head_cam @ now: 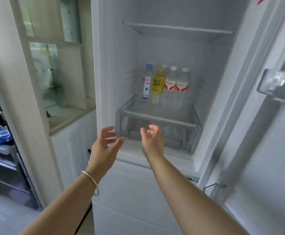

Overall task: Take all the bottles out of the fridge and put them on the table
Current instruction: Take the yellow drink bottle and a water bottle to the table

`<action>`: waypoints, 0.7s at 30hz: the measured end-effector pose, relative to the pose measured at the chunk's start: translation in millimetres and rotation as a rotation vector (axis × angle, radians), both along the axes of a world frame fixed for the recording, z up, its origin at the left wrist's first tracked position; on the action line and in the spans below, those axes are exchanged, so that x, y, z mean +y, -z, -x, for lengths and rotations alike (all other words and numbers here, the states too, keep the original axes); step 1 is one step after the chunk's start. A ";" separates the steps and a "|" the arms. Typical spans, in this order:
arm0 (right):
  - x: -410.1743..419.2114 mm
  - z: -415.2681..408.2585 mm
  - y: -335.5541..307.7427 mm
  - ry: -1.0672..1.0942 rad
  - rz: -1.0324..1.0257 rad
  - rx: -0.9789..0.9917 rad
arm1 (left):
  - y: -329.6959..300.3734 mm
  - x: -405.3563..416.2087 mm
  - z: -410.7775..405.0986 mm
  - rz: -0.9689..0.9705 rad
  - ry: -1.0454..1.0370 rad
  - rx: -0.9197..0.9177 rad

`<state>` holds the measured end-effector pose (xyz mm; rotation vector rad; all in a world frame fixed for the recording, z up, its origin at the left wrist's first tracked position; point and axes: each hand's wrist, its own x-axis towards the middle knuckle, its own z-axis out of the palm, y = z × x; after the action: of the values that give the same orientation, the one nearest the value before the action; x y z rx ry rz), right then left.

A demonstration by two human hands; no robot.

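Bottles (165, 83) upright (fridge (114, 48) open) — untouched.

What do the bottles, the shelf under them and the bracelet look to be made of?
Yellow-labelled bottle and blue-capped clear bottle: probably thin clear plastic, since you can see through them. Shelf: clear glass or plastic with a pale trim; the blur leaves it open. Thin silver bangle on the left wrist: seemingly polished metal, glinting.

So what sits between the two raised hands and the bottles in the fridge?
In the head view, the left hand and right hand hang before the clear drawer; above it bare shelf runs back to the bottles.
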<state>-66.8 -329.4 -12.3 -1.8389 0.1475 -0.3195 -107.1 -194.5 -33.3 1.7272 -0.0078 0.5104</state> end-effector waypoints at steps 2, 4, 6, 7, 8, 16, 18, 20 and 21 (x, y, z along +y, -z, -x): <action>1.5 -31.5 -1.6 0.013 0.008 -0.006 | -7.0 -1.3 -34.8 -0.001 0.027 -0.008; 1.4 -63.9 -2.8 0.040 0.022 -0.029 | -11.7 -6.2 -71.7 0.001 0.061 -0.006; -0.8 -96.7 -6.2 0.086 0.043 -0.059 | -15.0 -13.4 -111.3 -0.005 0.085 -0.004; -2.3 -112.8 -7.7 0.114 0.052 -0.072 | -18.2 -17.3 -130.1 0.001 0.098 -0.004; -3.6 -128.9 -9.6 0.138 0.057 -0.085 | -20.4 -20.6 -151.1 0.013 0.109 0.002; -18.3 -247.3 -27.2 0.271 0.004 -0.126 | -45.9 -45.5 -306.7 0.117 0.205 0.155; -21.9 -269.9 -30.0 0.287 0.003 -0.114 | -47.7 -51.9 -334.4 0.075 0.223 0.180; -25.3 -290.8 -32.1 0.308 0.010 -0.101 | -50.9 -60.6 -354.4 0.047 0.232 0.193; -26.1 -298.3 -32.5 0.313 0.020 -0.109 | -53.9 -62.8 -359.1 0.031 0.225 0.198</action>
<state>231.5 -355.5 20.2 -1.8126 0.3589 -0.6406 252.0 -257.3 20.6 1.7140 -0.0518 0.1730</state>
